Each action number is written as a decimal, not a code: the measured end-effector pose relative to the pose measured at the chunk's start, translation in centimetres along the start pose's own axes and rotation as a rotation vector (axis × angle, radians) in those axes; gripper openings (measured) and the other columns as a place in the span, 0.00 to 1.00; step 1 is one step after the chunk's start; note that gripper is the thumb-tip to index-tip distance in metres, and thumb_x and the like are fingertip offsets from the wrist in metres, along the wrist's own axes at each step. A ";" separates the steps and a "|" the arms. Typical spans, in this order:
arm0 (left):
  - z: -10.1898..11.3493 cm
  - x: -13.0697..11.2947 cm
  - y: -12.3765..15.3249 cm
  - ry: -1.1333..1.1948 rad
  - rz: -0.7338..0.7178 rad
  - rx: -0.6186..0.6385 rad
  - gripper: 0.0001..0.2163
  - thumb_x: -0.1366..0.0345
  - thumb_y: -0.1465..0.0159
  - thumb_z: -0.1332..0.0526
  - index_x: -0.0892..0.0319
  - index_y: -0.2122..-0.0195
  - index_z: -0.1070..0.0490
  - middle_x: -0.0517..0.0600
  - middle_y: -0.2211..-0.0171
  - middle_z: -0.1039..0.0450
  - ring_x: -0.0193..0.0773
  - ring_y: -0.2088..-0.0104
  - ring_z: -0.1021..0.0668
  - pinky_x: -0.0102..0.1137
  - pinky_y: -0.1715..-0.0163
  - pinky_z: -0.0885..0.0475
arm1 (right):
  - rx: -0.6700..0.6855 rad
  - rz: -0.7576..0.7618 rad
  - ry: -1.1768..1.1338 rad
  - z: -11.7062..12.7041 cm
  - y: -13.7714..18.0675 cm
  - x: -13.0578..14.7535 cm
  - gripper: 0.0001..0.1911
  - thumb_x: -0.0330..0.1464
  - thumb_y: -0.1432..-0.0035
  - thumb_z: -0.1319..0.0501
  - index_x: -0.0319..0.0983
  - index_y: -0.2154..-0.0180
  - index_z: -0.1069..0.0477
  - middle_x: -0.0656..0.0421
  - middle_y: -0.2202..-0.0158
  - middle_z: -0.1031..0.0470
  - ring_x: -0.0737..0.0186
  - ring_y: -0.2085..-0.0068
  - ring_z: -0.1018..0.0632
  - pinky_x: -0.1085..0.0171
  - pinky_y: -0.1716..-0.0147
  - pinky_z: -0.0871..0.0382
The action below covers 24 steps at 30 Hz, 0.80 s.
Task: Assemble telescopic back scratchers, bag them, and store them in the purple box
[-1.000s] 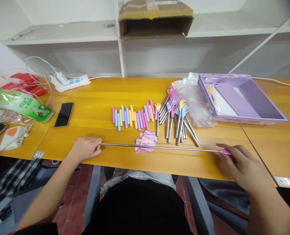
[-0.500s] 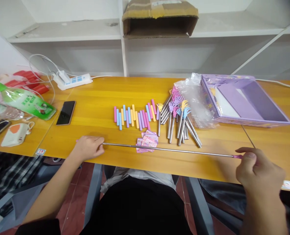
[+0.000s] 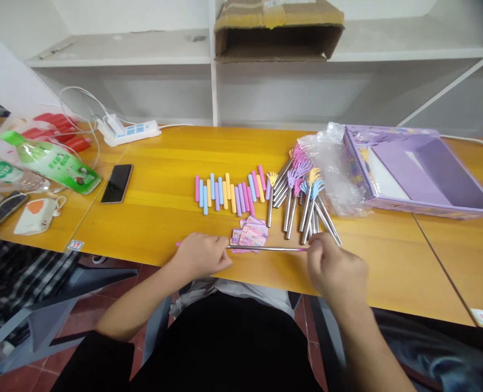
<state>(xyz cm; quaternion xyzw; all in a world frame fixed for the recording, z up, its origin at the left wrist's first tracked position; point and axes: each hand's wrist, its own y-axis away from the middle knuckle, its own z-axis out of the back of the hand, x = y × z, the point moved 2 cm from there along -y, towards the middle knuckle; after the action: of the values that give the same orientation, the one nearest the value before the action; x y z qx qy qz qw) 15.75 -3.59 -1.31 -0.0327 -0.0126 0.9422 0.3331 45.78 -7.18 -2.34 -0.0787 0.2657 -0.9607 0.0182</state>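
Metal rod [image 3: 277,249] with a pink tip, crossing the near edge of the pink cards [image 3: 252,234], left hand [image 3: 202,255] curled firmly round one end left of the cards, right hand [image 3: 339,267] gripping the other right of them.

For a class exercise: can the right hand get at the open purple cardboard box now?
Probably yes: bare yellow wooden tabletop leads to the box, though the right hand grips a thin silver metal rod.

Soft, even light brightens the tabletop [image 3: 171,152] here, glinting on the plastic bag [image 3: 335,171]; inside, the cardboard box [image 3: 280,41] sits dark. The right fingers [image 3: 316,257] look slightly blurred, and the edges stretch.
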 end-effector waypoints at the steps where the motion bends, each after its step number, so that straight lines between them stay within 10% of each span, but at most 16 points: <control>1: -0.3 -1.0 -0.5 0.021 0.003 0.004 0.05 0.64 0.36 0.40 0.58 0.66 0.26 0.51 0.75 0.22 0.42 0.77 0.21 0.32 0.77 0.32 | 0.010 0.079 -0.026 -0.2 0.1 1.9 0.13 0.32 0.31 0.45 0.39 0.67 0.26 0.63 0.84 0.35 0.67 0.81 0.37 0.65 0.75 0.50; 7: -2.0 -4.0 -1.6 0.136 -0.074 0.045 0.07 0.63 0.34 0.39 0.60 0.60 0.24 0.55 0.69 0.19 0.47 0.72 0.17 0.36 0.75 0.26 | 0.110 0.366 -0.204 -1.2 1.6 8.0 0.17 0.31 0.24 0.45 0.39 0.69 0.30 0.63 0.79 0.29 0.67 0.80 0.33 0.62 0.72 0.49; 24: 1.4 0.1 -2.3 0.113 -0.153 -0.074 0.16 0.58 0.19 0.50 0.59 0.56 0.25 0.53 0.64 0.21 0.40 0.65 0.20 0.33 0.68 0.29 | 0.107 0.229 -0.191 0.1 -2.0 3.4 0.17 0.39 0.22 0.45 0.39 0.62 0.24 0.62 0.77 0.26 0.66 0.77 0.27 0.64 0.72 0.45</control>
<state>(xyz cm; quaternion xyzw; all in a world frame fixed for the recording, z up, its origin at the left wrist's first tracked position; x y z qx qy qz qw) 16.98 -1.73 0.17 -0.0969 -0.0310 0.9096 0.4029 42.42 -5.74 -0.72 -0.1376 0.2184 -0.9532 0.1571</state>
